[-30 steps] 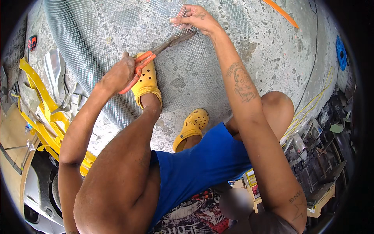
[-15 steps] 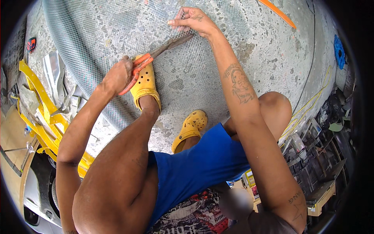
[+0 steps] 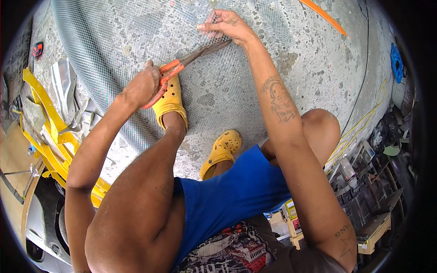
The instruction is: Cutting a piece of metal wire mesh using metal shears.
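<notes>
Left hand point(image 3: 144, 86): closed round the handles of my shears point(image 3: 195, 55), handles orange-red, blades dark. Shears slant up and right over the wire mesh point(image 3: 150, 34); tip ends just beside my right wrist. Can't tell how far apart the blades are.

Right hand point(image 3: 229, 25): narrow grip on the mesh, thumb on the upper side, fingers partly seen through the grid, wrist bent, palm turned left. Mesh is fine, pale grey, spread over the concrete floor point(image 3: 318, 86) in front of me; its left side curves up into a thick darker roll point(image 3: 77, 48) running down past my left forearm.

My feet: yellow clogs, left clog point(image 3: 168, 98) below the shears, close by my left hand; right clog point(image 3: 227, 142) lower, toward the middle. Blue shorts point(image 3: 232, 195) on me, knees bent.

Around: orange strip point(image 3: 324, 17) on the floor, upper right; blue item point(image 3: 397, 63) at the far right, kind unclear; thin yellow cord point(image 3: 366, 122) below it. Left side: yellow metal parts point(image 3: 44, 102) piled with bent silvery pieces point(image 3: 63, 86), small red-and-black object point(image 3: 38, 50) above them.
</notes>
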